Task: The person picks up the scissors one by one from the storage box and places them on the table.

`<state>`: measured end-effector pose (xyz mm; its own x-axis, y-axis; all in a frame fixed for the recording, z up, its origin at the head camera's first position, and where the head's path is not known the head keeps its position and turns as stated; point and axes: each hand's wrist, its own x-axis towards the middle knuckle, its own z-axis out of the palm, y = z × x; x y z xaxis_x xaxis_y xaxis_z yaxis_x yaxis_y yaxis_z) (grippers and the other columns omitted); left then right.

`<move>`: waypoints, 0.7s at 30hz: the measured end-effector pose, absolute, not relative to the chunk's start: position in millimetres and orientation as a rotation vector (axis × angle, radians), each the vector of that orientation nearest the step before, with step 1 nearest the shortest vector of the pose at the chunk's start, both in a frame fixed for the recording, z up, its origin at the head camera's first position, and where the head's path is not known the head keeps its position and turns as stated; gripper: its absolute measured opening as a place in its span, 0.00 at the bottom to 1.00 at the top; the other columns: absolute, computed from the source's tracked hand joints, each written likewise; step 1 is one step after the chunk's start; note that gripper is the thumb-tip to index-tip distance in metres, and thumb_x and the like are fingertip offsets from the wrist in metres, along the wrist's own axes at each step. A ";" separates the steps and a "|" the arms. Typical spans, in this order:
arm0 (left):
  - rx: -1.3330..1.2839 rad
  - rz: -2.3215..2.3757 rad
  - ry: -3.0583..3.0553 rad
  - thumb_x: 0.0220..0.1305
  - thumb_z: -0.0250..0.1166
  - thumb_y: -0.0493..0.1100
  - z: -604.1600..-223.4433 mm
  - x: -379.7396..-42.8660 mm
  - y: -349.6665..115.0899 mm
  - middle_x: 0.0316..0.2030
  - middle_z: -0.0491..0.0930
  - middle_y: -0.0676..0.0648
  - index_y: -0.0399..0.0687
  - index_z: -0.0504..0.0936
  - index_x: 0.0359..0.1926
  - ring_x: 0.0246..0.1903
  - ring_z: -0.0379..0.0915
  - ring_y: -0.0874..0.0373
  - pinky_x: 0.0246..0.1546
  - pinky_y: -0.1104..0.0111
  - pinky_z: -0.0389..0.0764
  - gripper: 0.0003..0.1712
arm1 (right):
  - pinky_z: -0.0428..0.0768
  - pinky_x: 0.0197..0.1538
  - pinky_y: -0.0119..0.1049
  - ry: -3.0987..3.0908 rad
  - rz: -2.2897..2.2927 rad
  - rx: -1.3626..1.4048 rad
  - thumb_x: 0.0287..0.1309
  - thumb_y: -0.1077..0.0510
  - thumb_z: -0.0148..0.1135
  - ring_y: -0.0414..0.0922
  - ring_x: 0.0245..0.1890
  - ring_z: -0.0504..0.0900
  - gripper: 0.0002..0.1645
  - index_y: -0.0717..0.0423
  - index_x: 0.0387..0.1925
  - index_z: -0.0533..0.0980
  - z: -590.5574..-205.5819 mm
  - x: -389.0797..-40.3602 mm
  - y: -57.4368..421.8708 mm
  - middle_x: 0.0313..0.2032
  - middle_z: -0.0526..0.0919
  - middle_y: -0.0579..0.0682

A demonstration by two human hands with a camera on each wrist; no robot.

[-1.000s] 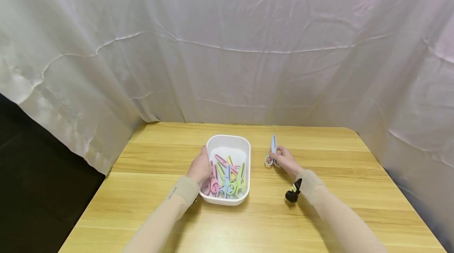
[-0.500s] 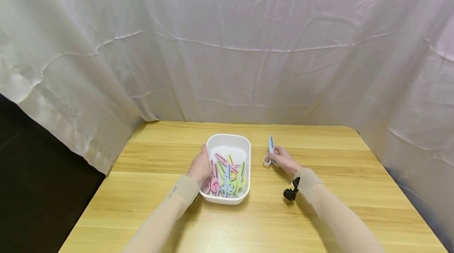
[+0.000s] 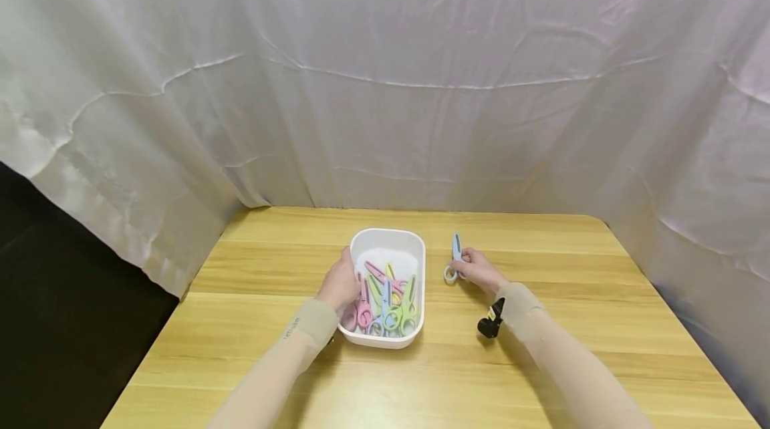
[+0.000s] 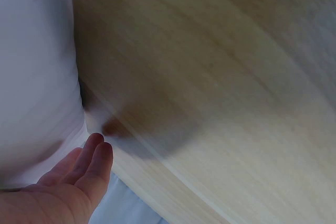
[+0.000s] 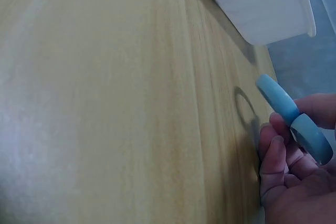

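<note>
Light-blue scissors [image 3: 456,246] are pinched in my right hand [image 3: 481,270], blades pointing away from me. In the right wrist view their handle loops [image 5: 278,98] stand off the table, casting a shadow on it. A white plastic bin [image 3: 385,342] sits left of that hand. Several scissors lie in its nearer part: pink [image 3: 364,305], blue [image 3: 386,292], green [image 3: 407,295] and a partly covered yellow pair [image 3: 390,271]. My left hand [image 3: 338,282] holds the bin's left side at the rim. Its fingers [image 4: 94,166] lie along the outer wall; the left wrist view hides the thumb.
The wood-grain table [image 3: 541,362] carries the bin. Pale curtains [image 3: 385,115] hang behind it and at both sides. A dark area [image 3: 72,322] lies beyond the left edge. A small black device [image 3: 490,325] is strapped under the right wrist.
My right hand has moved slightly left with the blue scissors, bringing them a little nearer the bin. The left hand and the bin have kept their place.
</note>
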<state>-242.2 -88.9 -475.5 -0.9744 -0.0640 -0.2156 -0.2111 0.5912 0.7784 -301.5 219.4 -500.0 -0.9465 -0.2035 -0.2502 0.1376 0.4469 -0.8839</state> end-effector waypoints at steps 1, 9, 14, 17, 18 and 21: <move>-0.230 1.327 2.652 0.60 0.58 0.23 -475.5 -242.3 -89.0 0.63 0.74 0.34 0.49 0.42 0.81 0.41 0.78 0.50 0.44 0.62 0.85 0.54 | 0.75 0.45 0.31 2.389 -1.494 -0.058 0.70 0.57 0.55 0.44 0.42 0.76 0.24 0.71 0.59 0.65 -499.4 -301.6 219.0 0.45 0.77 0.56; -0.212 1.290 2.689 0.61 0.59 0.24 -476.9 -245.8 -91.2 0.59 0.76 0.34 0.49 0.44 0.80 0.38 0.78 0.50 0.39 0.63 0.85 0.53 | 0.76 0.47 0.33 2.416 -1.462 -0.037 0.68 0.57 0.57 0.45 0.42 0.76 0.26 0.71 0.59 0.65 -495.2 -303.2 214.8 0.45 0.77 0.57; -0.192 1.245 2.719 0.61 0.60 0.25 -479.3 -246.6 -91.1 0.58 0.77 0.33 0.47 0.45 0.80 0.38 0.78 0.51 0.38 0.64 0.85 0.51 | 0.76 0.49 0.34 2.447 -1.424 -0.016 0.68 0.55 0.58 0.47 0.45 0.76 0.26 0.71 0.57 0.66 -496.6 -304.3 214.8 0.48 0.77 0.61; -0.189 1.240 2.717 0.61 0.60 0.25 -480.0 -246.2 -90.9 0.59 0.76 0.32 0.46 0.44 0.80 0.37 0.78 0.50 0.35 0.65 0.84 0.52 | 0.75 0.48 0.33 2.451 -1.428 0.004 0.68 0.55 0.59 0.47 0.45 0.76 0.25 0.71 0.56 0.66 -497.6 -304.7 214.9 0.49 0.76 0.62; -0.190 1.243 2.713 0.61 0.60 0.25 -480.1 -246.0 -91.0 0.59 0.76 0.32 0.46 0.43 0.80 0.37 0.78 0.50 0.35 0.65 0.84 0.52 | 0.76 0.48 0.33 2.450 -1.436 0.010 0.68 0.55 0.59 0.47 0.45 0.76 0.25 0.71 0.55 0.67 -497.5 -304.7 214.8 0.49 0.77 0.62; -0.169 1.226 2.733 0.60 0.61 0.25 -480.3 -245.6 -91.3 0.58 0.77 0.31 0.45 0.44 0.80 0.37 0.79 0.49 0.36 0.64 0.85 0.53 | 0.77 0.45 0.31 2.456 -1.453 0.012 0.67 0.56 0.60 0.46 0.43 0.77 0.24 0.71 0.54 0.68 -496.1 -304.0 214.0 0.47 0.77 0.61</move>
